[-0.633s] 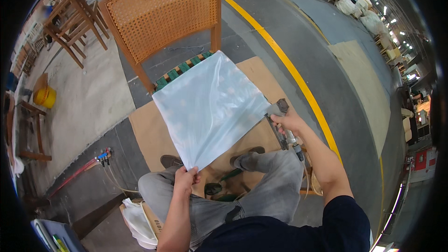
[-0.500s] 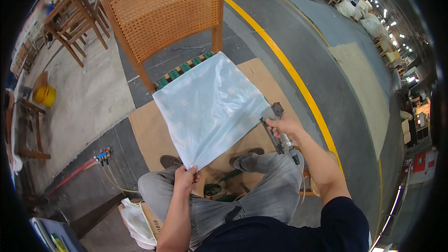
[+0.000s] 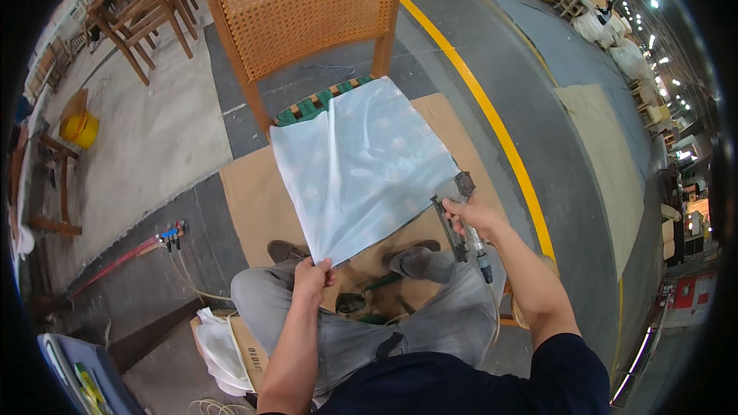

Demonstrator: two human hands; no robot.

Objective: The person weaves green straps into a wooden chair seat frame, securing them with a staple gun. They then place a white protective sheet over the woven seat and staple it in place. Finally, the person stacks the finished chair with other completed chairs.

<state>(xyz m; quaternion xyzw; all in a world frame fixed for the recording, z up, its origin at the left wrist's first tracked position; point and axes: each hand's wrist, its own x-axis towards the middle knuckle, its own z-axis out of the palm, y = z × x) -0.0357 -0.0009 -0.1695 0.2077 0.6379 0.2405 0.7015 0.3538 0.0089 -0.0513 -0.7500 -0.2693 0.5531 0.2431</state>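
A wooden chair with a woven cane back stands in front of me, its seat strung with green webbing. A thin, pale bluish-white sheet lies over the seat and hides most of the webbing. My left hand pinches the sheet's near left corner, and a crease runs from there toward the far edge. In my right hand is an air staple gun, fingers wrapped round its handle. The gun's dark head is at the sheet's near right corner; whether it touches cannot be seen.
Flattened cardboard lies beneath the chair. On the left are an air-line coupling with hoses, a yellow bucket and wooden chair frames. A box with white material sits by my left leg. A yellow floor line curves past on the right.
The sheet's near left corner has shifted slightly up with my left hand, and a lengthwise crease has formed on its left side. My right hand keeps the staple gun near the right corner.
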